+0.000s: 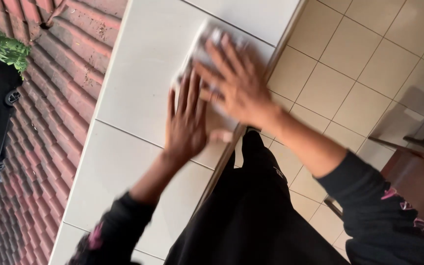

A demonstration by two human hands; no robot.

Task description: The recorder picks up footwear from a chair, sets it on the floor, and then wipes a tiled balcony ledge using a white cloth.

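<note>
While both palms lie flat on the white cloth, the work in hand looks to be pressing or wiping along the tiled ledge; the cloth sits at about twelve o'clock in the head view, blurred, so whether it is a rag or a folded paper sheet I cannot tell. The left hand rests spread at about six o'clock from the cloth, fingertips touching its near edge, clasping nothing; the right hand lies on top of it, fingers splayed, pressing rather than gripping. To do this well, I judge the weight should stay even across both palms, strokes running along the ledge; its drop to the floor tiles lies just at three o'clock from the right hand, the outer edge over the red roof tiles at nine o'clock. Open room lies toward six o'clock along the ledge.
</note>
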